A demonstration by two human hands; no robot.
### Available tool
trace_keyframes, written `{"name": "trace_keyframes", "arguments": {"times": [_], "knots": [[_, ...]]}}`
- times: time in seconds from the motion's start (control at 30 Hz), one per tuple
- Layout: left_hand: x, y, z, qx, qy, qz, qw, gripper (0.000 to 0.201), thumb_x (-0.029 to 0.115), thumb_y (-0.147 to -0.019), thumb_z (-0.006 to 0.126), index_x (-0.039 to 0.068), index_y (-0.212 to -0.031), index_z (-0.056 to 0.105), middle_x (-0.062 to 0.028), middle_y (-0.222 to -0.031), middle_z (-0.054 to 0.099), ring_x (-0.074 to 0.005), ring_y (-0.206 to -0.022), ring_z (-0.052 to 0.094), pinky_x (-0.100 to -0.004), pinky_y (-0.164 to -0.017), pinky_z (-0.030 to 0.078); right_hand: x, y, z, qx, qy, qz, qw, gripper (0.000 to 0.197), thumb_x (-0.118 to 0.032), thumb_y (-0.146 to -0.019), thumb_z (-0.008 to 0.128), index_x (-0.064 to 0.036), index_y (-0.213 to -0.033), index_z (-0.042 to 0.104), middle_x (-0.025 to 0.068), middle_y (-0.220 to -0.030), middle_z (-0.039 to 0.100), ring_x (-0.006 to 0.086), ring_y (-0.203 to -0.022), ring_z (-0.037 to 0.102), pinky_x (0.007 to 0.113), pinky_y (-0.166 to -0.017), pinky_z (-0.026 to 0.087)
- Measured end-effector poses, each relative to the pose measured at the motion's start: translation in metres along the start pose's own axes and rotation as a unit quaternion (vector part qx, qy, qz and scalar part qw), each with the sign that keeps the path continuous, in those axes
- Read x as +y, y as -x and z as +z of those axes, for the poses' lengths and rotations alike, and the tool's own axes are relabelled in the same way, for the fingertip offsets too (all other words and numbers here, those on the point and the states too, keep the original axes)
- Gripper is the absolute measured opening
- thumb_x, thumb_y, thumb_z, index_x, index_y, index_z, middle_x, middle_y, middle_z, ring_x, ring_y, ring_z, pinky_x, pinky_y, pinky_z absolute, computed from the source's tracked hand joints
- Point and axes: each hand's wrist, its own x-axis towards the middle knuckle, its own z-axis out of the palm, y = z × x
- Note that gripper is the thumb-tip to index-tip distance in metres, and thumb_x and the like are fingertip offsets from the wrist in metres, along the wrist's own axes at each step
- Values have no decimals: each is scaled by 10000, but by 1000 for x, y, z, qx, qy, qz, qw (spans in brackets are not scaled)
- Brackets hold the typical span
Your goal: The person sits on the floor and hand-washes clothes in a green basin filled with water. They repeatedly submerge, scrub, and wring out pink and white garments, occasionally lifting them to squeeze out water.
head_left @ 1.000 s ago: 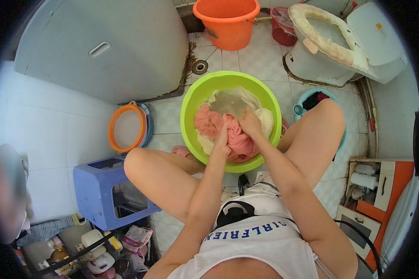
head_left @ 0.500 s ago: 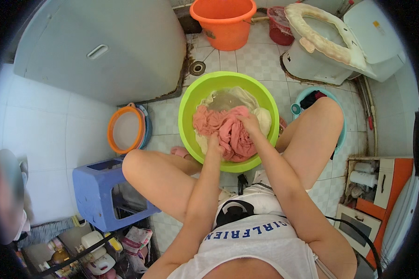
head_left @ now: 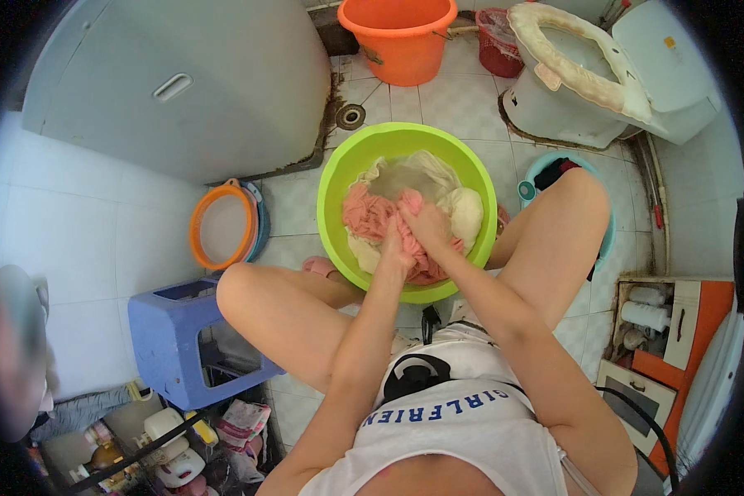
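A lime-green basin (head_left: 336,169) stands on the floor between my legs. It holds cloudy water (head_left: 407,177), cream-white cloth (head_left: 463,213) and a bunched pink cloth (head_left: 366,213). My left hand (head_left: 398,242) and my right hand (head_left: 427,225) are close together over the middle of the basin, both closed on the pink cloth. Part of that cloth bulges up between them, and another fold lies below my right wrist. Some of the fingertips are hidden in the folds.
An orange bucket (head_left: 407,54) and a red wastebasket (head_left: 498,51) stand beyond the basin, near a toilet (head_left: 570,112). Orange-rimmed washbowls (head_left: 195,231) lean at the left wall above a blue plastic stool (head_left: 161,347). A light-blue basin (head_left: 607,240) with dark cloth is beside my right knee.
My right hand has moved left and slightly down, toward my left hand. My left hand has shifted a little right, and the pink cloth is gathered more tightly between them.
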Motion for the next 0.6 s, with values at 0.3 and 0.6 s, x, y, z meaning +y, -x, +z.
{"name": "trace_keyframes", "arguments": {"times": [0.3,0.6], "knots": [[24,33,22,-12,54,-12,998,629,564,-955,344,61,-1306,484,-112,-1301,534,-254,-1180,530,-426,-979,455,7,-26,-17,-85,-123,74,986,612,-533,-808,569,46,-992,646,297,-912,642,420,-886,636,494,-783,491],[13,-4,-18,11,60,37,997,565,534,-946,405,52,-1197,562,-117,-1190,600,-256,-1085,579,-431,-933,490,24,-26,-6,-60,-112,-16,992,416,-361,-772,601,-29,-1022,622,236,-928,651,405,-920,618,484,-795,480]]}}
